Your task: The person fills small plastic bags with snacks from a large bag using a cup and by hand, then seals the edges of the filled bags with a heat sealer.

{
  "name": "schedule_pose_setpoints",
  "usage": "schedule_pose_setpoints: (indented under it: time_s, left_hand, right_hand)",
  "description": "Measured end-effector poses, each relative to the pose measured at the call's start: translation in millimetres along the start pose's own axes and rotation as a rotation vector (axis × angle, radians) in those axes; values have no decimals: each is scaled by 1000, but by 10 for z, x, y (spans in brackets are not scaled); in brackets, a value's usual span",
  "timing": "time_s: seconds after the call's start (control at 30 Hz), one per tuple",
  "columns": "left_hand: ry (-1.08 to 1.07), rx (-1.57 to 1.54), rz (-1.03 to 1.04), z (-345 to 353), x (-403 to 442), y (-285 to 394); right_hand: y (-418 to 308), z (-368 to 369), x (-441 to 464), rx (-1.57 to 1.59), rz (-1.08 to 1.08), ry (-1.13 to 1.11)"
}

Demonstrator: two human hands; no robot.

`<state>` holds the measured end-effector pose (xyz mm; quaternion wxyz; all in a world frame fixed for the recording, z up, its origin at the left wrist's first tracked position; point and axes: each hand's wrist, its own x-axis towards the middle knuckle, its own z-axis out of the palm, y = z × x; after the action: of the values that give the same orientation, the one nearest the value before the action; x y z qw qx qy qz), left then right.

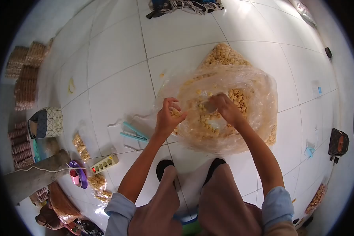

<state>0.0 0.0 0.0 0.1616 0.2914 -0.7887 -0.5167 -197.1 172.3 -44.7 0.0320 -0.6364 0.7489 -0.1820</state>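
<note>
A large transparent plastic bag (259, 84) lies opened out on the tiled floor, with small ring-shaped yellow-brown snacks (236, 96) inside. My right hand (225, 108) reaches into its mouth, fingers closed around a small greyish scoop or cup (210, 106) whose exact kind is unclear. At the bag's left edge, my left hand (168, 118) is curled around a few snack pieces (176, 113), which seem to be in a small transparent bag. Behind the big bag's opening, more snacks (223, 55) show through the plastic.
On the left lie a turquoise hand sealer (133, 133), a power strip (105, 164), filled snack bags (81, 147) and a purple bowl (82, 177). Stacked packets (26, 88) and a patterned bag (51, 122) stand by the left wall. A dark pouch (338, 142) is at right.
</note>
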Motion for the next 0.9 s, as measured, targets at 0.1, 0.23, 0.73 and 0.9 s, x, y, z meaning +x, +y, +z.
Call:
schedule_pose_setpoints:
  time_s: [0.1,0.23,0.73,0.9]
  left_hand:
    - [-15,0,-52,-58,-75,75]
    - [-31,30,-27,-21,-100,72]
    - [-86,-36,172,-209,28,968]
    - [-128,-8,259,-319,-13,1583]
  right_hand:
    - [-255,2,-53,56,-214,26]
    - [-333,-83,-135,104,-227,-110]
    - [-222,-1558,-52,286,117,-38]
    - [-610,-2674,221,190,103,98]
